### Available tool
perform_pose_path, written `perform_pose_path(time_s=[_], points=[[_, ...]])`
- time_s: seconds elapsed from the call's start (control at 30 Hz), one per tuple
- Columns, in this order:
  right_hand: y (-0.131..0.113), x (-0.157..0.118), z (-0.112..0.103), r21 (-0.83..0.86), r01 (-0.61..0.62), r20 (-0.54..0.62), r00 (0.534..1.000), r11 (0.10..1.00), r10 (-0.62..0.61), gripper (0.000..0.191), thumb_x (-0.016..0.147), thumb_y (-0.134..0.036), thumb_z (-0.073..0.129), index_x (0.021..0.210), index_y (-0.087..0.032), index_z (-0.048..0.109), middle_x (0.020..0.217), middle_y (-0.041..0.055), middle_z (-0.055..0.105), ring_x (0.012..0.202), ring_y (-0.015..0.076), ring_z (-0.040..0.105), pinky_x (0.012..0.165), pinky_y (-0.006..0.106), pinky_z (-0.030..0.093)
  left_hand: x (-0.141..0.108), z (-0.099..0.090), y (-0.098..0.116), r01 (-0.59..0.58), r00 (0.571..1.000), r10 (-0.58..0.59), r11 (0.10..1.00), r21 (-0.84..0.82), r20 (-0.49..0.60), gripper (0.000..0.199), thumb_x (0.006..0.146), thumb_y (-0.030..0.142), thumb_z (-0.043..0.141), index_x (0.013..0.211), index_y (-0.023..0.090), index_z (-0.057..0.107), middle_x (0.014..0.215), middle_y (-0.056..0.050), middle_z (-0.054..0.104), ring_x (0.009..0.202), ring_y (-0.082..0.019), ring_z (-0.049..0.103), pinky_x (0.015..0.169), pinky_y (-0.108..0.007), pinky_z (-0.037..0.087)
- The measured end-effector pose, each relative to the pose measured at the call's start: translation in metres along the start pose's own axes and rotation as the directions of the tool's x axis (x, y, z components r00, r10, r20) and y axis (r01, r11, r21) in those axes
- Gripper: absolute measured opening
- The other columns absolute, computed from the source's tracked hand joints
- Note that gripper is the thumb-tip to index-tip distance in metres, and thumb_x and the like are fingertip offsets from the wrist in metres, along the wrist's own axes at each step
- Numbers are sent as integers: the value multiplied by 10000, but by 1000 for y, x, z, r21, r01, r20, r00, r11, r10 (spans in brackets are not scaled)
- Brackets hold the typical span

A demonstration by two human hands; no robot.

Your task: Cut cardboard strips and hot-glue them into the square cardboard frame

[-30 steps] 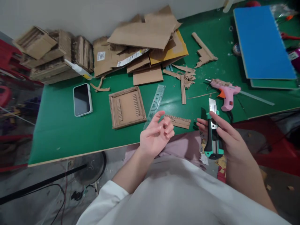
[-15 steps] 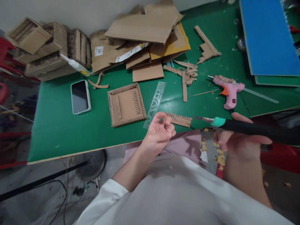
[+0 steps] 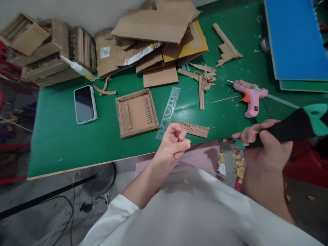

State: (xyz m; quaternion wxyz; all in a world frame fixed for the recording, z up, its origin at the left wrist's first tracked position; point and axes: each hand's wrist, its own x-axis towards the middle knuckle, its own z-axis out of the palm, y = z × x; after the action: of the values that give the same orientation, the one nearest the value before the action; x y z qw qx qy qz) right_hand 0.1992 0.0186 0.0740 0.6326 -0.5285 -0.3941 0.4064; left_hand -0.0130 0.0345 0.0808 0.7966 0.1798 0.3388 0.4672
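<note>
My left hand (image 3: 172,147) is raised over the table's front edge, fingers curled and thumb pressed to the fingertips. Anything pinched there is too small to make out. Just behind it lies a corrugated cardboard strip (image 3: 196,130). My right hand (image 3: 266,147) is closed round the black, teal-ended handle of a craft knife (image 3: 289,128), held in the air past the front edge; its blade does not show now. A shallow cardboard tray (image 3: 138,112) with two ridged strips inside lies on the table, beside a clear green ruler (image 3: 169,111).
A pink glue gun (image 3: 253,97) lies behind my right hand. Cardboard scraps (image 3: 207,80) and a phone (image 3: 85,104) are on the green table (image 3: 69,147). Stacked cardboard (image 3: 153,27) and a white glue bottle (image 3: 79,69) stand at the back. A blue board (image 3: 294,37) lies at right.
My right hand has turned and closed round the knife handle; the blade that pointed left is out of sight. My left hand stays nearly where it was. The view has shifted slightly.
</note>
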Motion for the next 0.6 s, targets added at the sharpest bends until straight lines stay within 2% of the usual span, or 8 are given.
perform_pose_path(time_s=[0.13,0.23,0.27,0.33,0.4,0.43,0.5,0.6], points=[[-9,4,8,10,-43,57,997,999,42,384,799,-548,324,1007,-288,516,671,-12,340,586,137,378,655,346,424,2,-5,-5,-76,996,71,992,105,52,361,577,63,686,772,222,427,669,97,395,367,28,274,272,-75,181],[-12,7,9,46,-78,98,992,996,74,422,798,-610,273,993,-305,489,696,-16,295,608,135,363,704,344,418,5,-15,-15,-264,963,265,889,373,51,305,611,109,704,795,216,485,699,79,457,441,3,436,348,-94,328],[-12,8,9,56,-67,93,994,996,61,382,772,-624,335,956,-317,467,691,-24,282,602,131,363,703,343,422,6,-19,-18,-344,929,363,785,515,67,259,637,126,696,802,213,516,722,62,493,516,-26,509,418,-121,404],[-9,10,8,41,-26,56,998,999,24,374,699,-640,460,883,-322,395,665,-40,278,570,124,371,664,339,437,5,-28,-25,-463,824,531,433,774,196,115,727,140,622,811,207,580,789,9,566,721,-99,596,611,-209,500],[-5,13,7,0,8,-2,1000,1000,-8,399,668,-617,514,830,-305,326,605,-61,282,497,114,360,567,306,433,4,-35,-31,-508,735,552,65,859,393,139,797,124,521,847,208,620,859,-37,608,915,-158,595,801,-311,494],[-3,16,9,0,21,-32,999,1000,-21,396,674,-594,520,808,-293,301,568,-73,275,453,106,336,514,281,413,3,-38,-33,-510,714,521,-72,857,468,174,814,123,492,881,207,628,907,-57,617,998,-179,572,868,-352,467],[-2,21,14,56,56,-78,996,997,-51,363,703,-535,519,781,-277,276,505,-97,255,383,87,267,447,244,365,3,-40,-36,-475,724,431,-257,842,539,209,834,170,478,988,198,617,1074,-105,592,1155,-225,481,964,-426,389],[1,27,29,133,119,-120,987,984,-103,283,752,-464,482,767,-267,279,468,-109,251,358,76,229,430,228,341,4,-40,-38,-426,794,250,-423,800,554,442,807,414,525,1192,198,521,1345,-176,389,1303,-323,266,1026,-541,240]])
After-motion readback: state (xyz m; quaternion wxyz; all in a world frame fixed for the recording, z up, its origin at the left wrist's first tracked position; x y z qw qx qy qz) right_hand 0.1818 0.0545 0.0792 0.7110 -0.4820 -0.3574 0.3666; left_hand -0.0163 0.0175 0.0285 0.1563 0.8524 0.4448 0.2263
